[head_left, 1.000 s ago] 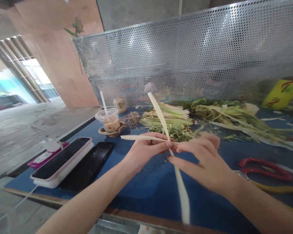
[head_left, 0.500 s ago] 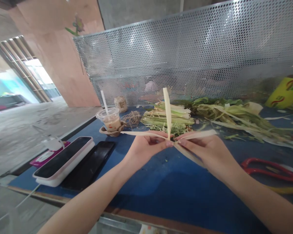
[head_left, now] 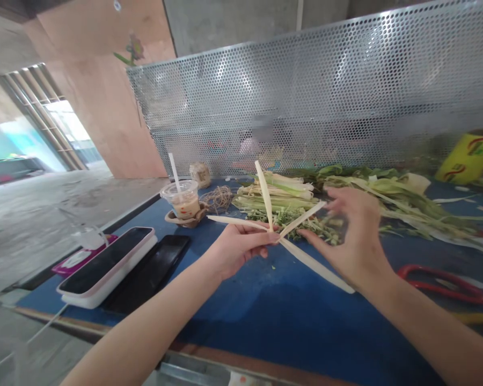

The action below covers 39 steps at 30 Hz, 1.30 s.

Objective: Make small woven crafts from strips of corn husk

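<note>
My left hand [head_left: 247, 244] pinches the crossing point of several pale, flat husk strips [head_left: 264, 195] that fan out in different directions. One strip points up, one left, one up and right, and one down and right. My right hand [head_left: 356, 230] is apart from the strips, just right of them, with thumb and fingers spread and nothing between them. Behind the hands lie a stack of pale green husks [head_left: 282, 187] and a heap of small green sprigs [head_left: 317, 229].
Long leafy husks [head_left: 402, 198] lie at the back right, near a yellow roll [head_left: 469, 155]. Red-handled scissors [head_left: 443, 284] are at right. At left are an iced drink cup [head_left: 183, 198], twine [head_left: 218, 199], a phone-topped white case [head_left: 108, 262] and a black slab [head_left: 151, 273]. A perforated metal panel [head_left: 306, 102] stands behind.
My right hand has let go of the strips and opened, moving right. My left hand keeps its pinch. The upright strip now leans left, and the right-hand strip angles more upward.
</note>
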Motion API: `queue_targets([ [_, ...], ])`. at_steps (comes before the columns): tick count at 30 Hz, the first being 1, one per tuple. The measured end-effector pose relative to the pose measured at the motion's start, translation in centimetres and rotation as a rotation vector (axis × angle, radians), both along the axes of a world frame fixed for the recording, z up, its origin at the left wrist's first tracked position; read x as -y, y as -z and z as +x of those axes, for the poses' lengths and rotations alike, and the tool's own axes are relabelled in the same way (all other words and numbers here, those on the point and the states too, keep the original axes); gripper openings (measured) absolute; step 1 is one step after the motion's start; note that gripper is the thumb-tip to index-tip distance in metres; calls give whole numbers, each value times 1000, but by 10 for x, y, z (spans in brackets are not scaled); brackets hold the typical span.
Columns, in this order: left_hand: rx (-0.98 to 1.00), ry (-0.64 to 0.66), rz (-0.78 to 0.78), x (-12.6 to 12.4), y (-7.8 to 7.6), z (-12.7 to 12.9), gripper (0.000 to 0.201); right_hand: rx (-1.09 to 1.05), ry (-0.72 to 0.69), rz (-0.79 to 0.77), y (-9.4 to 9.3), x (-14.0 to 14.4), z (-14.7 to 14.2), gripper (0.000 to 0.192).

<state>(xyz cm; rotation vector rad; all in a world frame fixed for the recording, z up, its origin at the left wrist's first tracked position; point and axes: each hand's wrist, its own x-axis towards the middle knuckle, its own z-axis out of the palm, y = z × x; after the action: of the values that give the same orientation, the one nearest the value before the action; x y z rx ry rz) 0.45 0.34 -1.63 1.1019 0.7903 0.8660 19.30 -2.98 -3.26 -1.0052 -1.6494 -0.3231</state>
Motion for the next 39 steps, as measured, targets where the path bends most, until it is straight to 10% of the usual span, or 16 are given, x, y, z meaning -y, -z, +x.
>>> queue_targets([
  [6,-57,50,60,1,3,1,21,579,-158,54,-11,13,5,20],
  [9,-136,24,160,8,3,4,24,406,-328,-168,-10,11,-1,8],
  [20,-284,183,290,16,1,5,13,-104,-255,-663,4,1,-13,20],
  [33,-176,181,282,16,2,9,16,44,32,-364,0,8,-16,19],
  [39,-124,180,92,15,1,8,18,204,-109,-194,0,15,-16,7],
])
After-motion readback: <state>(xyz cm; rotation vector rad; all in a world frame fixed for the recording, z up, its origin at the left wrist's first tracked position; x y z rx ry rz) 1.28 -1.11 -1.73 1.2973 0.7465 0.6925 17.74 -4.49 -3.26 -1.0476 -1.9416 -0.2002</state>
